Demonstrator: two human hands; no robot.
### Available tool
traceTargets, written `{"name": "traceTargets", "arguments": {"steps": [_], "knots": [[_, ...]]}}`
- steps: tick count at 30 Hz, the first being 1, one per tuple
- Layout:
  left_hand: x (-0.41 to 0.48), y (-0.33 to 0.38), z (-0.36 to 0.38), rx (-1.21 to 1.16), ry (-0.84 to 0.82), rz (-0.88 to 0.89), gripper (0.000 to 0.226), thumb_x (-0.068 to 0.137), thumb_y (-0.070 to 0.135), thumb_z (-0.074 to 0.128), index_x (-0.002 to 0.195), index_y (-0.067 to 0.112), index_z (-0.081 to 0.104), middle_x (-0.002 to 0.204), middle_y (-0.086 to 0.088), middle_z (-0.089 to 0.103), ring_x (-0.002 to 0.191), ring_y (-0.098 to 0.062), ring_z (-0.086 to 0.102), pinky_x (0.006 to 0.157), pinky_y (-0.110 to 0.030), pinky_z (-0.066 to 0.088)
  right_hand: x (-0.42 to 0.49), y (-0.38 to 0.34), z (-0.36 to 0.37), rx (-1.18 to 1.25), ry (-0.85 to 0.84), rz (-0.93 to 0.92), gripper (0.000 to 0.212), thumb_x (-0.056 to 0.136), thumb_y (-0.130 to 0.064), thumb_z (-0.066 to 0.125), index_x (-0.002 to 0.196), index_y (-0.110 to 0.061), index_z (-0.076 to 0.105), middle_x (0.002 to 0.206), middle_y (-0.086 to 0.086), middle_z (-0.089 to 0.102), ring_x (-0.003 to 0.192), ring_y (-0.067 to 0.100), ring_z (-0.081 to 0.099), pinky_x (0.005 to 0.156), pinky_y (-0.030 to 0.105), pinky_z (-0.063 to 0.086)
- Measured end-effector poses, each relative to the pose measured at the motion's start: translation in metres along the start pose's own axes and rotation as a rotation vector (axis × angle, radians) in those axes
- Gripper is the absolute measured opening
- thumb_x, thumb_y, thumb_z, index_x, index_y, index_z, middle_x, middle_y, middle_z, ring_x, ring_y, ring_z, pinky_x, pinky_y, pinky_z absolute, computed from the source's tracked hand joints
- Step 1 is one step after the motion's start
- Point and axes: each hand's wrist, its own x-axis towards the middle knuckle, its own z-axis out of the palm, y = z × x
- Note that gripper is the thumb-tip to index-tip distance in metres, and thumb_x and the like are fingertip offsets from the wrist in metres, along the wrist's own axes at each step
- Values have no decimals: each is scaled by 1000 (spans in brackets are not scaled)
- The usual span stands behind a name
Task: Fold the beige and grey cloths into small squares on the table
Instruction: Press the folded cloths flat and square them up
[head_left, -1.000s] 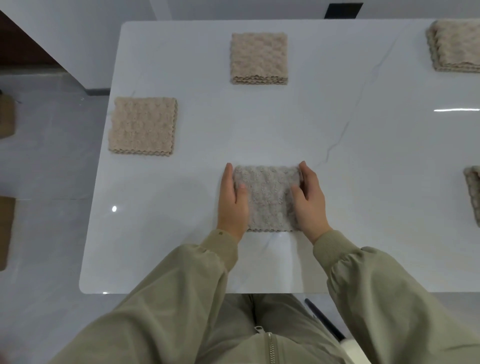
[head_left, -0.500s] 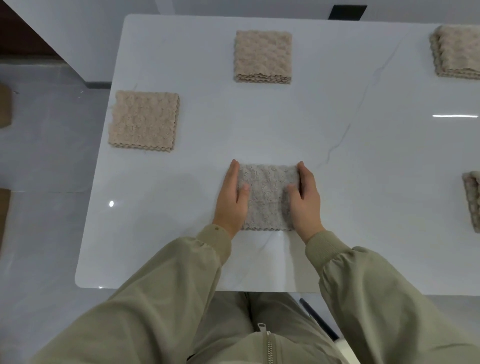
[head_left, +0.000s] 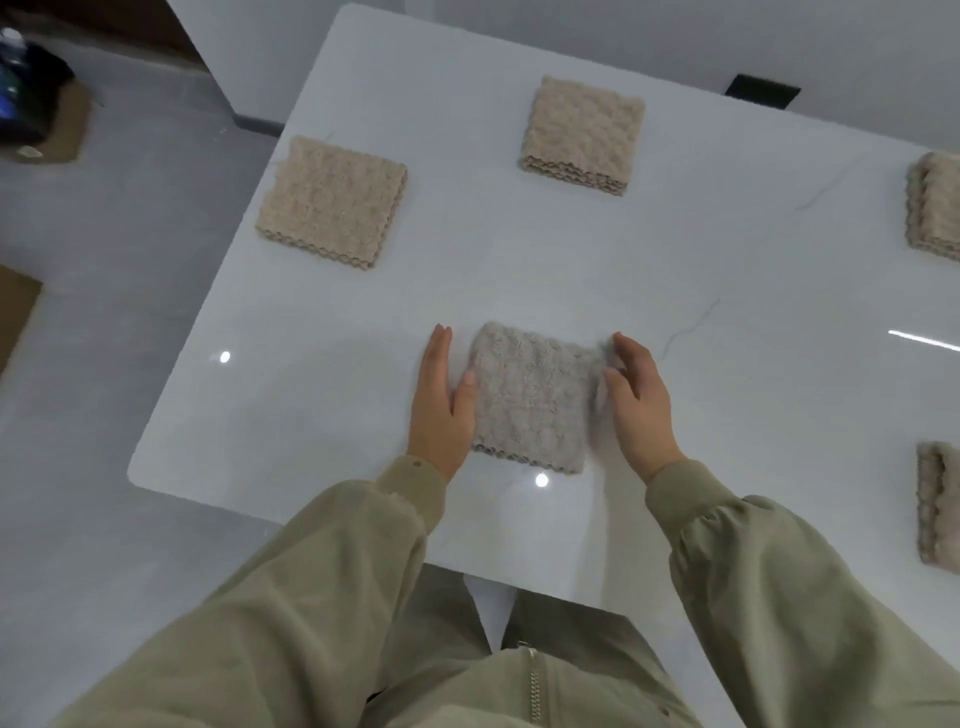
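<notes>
White glossy table (head_left: 727, 364) fills my head view, with pale floor off to its left. I have the grey cloth (head_left: 530, 400) lying near the front edge, already down to a small square with its layered scalloped edge facing me.

The left hand (head_left: 439, 410) lies flat along the grey cloth's left side, fingers straight and together, thumb resting on the nap. The right hand (head_left: 636, 405) sits at the cloth's right side with fingers loosely bent. That edge is smeared by blur, so I cannot tell whether it pinches the corner or only touches it.

Well apart from the grey cloth lie four folded beige squares: one far-left (head_left: 332, 202), one straight beyond (head_left: 582, 135), and two to the right, far (head_left: 935, 208) and near (head_left: 940, 504), both cut off by the frame.

My worry is the right side. If that hand lifts or drags sideways, I judge the plush layers could slide or spring open, skewing the square. On this slick top, uneven pressure could also skate the whole bundle.
</notes>
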Motion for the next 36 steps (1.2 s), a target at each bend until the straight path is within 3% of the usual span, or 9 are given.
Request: {"name": "traceTargets", "arguments": {"steps": [2,6,9,11,13,16,19,29,36], "knots": [[-10,1,11,-15,112,-3,59,95,32,32,149,13,17,151,9,19,143,-7,17,118,-25,15,16,-2,-8,-37,-81,-45,44,97,-9,44,140,-14,40,141,-1,44,128,12,41,93,4,31],[-33,4,38,-165,497,-145,56,95,25,31,148,17,18,152,9,19,143,-4,17,115,-17,13,51,-7,-16,-133,-300,-161,40,97,-10,43,138,-13,44,137,-5,47,126,9,42,101,13,31],[-53,9,68,-229,743,-203,54,96,26,29,148,16,18,153,7,20,142,-2,17,112,-11,12,74,-15,-14,-191,-482,-259,40,96,-18,44,135,-9,48,134,-3,50,125,10,44,96,2,31],[-61,18,92,-273,860,-221,54,97,27,29,148,13,19,152,6,21,140,1,18,110,-8,14,86,-24,-8,-198,-571,-289,45,92,-25,44,133,-8,49,134,-1,51,122,8,46,94,1,33],[-61,28,113,-347,937,-224,55,97,27,30,148,10,19,151,5,22,138,2,20,109,-7,16,94,-32,2,-171,-631,-280,42,92,-30,46,130,-12,51,134,2,54,122,7,49,98,7,36],[-50,38,130,-469,1033,-226,55,96,26,31,148,10,20,152,2,23,140,-2,22,115,-20,21,98,-39,21,-169,-705,-291,40,87,-43,47,121,-25,56,130,-1,58,123,10,51,108,33,37],[-36,41,134,-481,1128,-245,55,96,26,30,148,11,20,154,0,23,142,-6,21,118,-31,20,88,-42,36,-211,-785,-347,42,88,-33,43,121,-14,60,124,-3,60,119,9,53,108,37,38],[-29,37,144,-437,1188,-254,54,97,24,29,148,10,19,155,-2,21,143,-9,19,118,-37,21,94,-44,36,-183,-830,-319,41,86,-33,41,116,-17,64,121,-1,63,117,12,55,106,39,40],[-44,35,134,-251,1028,-283,54,95,28,33,146,11,26,156,-3,17,144,-10,15,117,-29,17,79,-45,34,-306,-791,-378,35,96,-27,42,125,-15,58,125,-5,58,116,7,50,104,24,36]]}}
